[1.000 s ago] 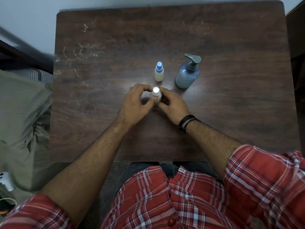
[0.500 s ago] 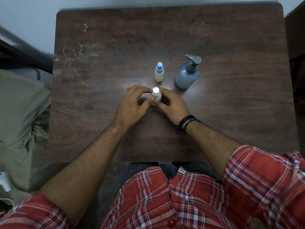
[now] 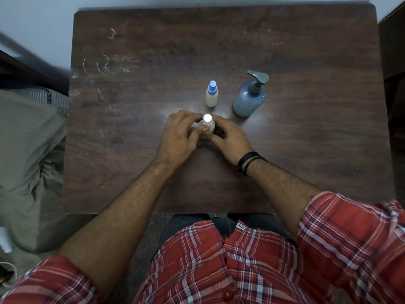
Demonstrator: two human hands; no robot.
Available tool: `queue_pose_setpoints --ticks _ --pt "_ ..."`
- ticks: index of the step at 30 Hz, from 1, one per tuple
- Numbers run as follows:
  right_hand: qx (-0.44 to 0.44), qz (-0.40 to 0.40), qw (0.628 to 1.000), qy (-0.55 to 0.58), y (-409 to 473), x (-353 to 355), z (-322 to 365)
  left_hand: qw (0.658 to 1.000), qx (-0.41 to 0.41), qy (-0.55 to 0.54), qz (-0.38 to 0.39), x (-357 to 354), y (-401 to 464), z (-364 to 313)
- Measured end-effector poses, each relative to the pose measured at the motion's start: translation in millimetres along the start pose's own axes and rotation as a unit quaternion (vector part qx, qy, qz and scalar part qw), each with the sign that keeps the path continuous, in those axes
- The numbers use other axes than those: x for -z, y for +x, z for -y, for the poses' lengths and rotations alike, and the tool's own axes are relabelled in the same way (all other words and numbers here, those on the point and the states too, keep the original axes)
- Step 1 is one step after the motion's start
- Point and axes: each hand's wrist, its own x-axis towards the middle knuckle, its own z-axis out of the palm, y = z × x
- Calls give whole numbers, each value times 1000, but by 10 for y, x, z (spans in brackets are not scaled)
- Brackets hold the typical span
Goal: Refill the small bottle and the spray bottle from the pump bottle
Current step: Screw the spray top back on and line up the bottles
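A small pale bottle with a white cap (image 3: 207, 123) stands upright at the middle of the dark wooden table (image 3: 306, 150). My left hand (image 3: 178, 137) pinches its cap between thumb and fingertips. My right hand (image 3: 230, 139) curls round the bottle's body from the right. Behind them stands a spray bottle (image 3: 212, 94) with a blue top and cream body. To its right stands the blue-grey pump bottle (image 3: 249, 97), its nozzle pointing left. Neither of those two is touched.
Scratches mark the table's far left part. A grey-green cushion or bedding (image 3: 28, 161) lies off the table's left edge. A dark piece of furniture (image 3: 394, 51) stands to the right. The white wall runs behind the table.
My left fingers have shifted slightly round the white cap; both hands and the bottle stay in the same place. The spray and pump bottles have not moved.
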Motion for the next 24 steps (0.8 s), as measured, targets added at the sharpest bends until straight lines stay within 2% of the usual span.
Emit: queue_pose_setpoints --ticks 5,8,24 --pt "8 3 1000 -6 1 10 -15 999 35 3 32 -39 -15 -107" --pt "1 2 1000 -10 2 5 -18 996 91 -4 6 -35 7 -140" --pt "1 7 1000 13 19 -3 17 1000 10 7 9 -54 7 -93"
